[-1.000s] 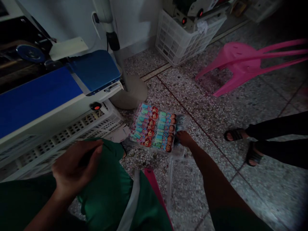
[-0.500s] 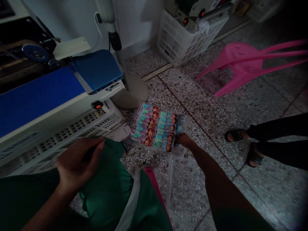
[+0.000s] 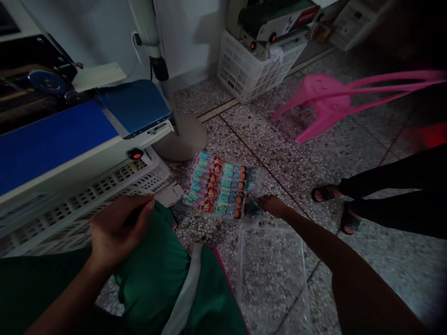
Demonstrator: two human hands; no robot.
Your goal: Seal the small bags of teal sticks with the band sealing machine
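A clear plastic tray (image 3: 260, 179) lies on the floor ahead, holding rows of small colourful packets (image 3: 228, 188) with printed cartoon figures. Darker, bluish pieces (image 3: 253, 207) fill its right side. My right hand (image 3: 272, 204) reaches down to that side, its fingers bent together at the near right edge. Dim light hides what is between the fingertips; a bit of teal shows there. Over my green-trousered lap, my left hand (image 3: 118, 228) is loosely curled, thumb towards forefinger, with nothing visible in it. Nearer me lies an empty-looking clear tray or lid (image 3: 240, 260).
On the left is a machine with a blue conveyor belt (image 3: 59, 139), above a white perforated crate (image 3: 129, 186). A round-based stand (image 3: 185, 137) is behind it. A white basket (image 3: 240, 65), a pink chair (image 3: 324, 93) and a person's sandalled foot (image 3: 324, 193) are further off.
My right hand has moved to the right, off the bluish pieces to the tray's edge. My left hand keeps its curled pose. The view has shifted slightly right, showing more of the lower clear tray.
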